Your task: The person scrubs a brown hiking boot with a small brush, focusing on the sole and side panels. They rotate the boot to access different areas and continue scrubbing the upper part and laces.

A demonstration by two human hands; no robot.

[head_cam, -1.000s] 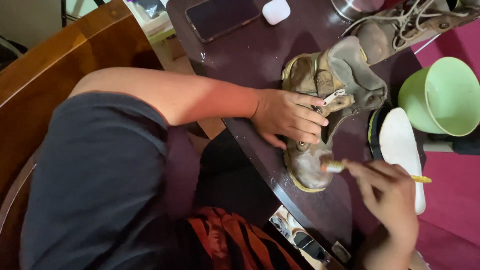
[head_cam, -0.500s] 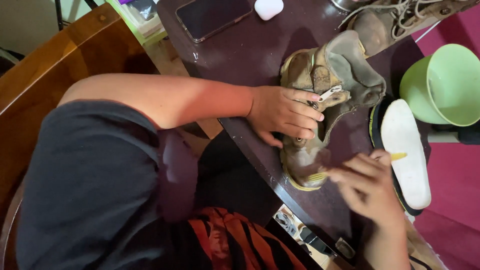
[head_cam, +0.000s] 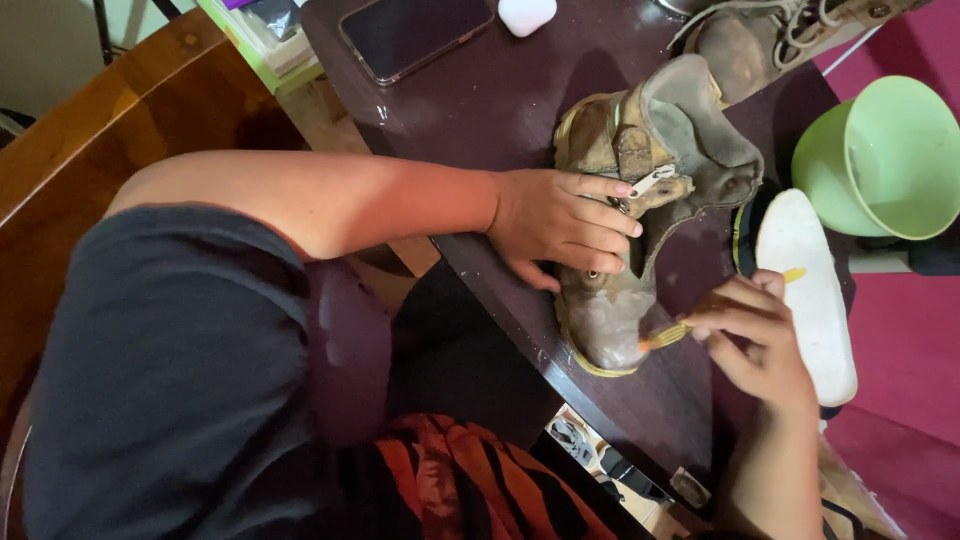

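On dark worktop (head_cam: pixel 480 110), near its front edge, worn tan boot (head_cam: pixel 640 200) lies w/ toe toward the person. Left hand (head_cam: pixel 560 222) clamps the boot's side, fingers by the zip, grip closed on it. Right hand (head_cam: pixel 755 335) pinches a small orange brush (head_cam: pixel 680 330), bristles touching the toe cap. Step looks like scrubbing the toe; white insole (head_cam: pixel 810 290) & green bowl (head_cam: pixel 885 155) sit just right.
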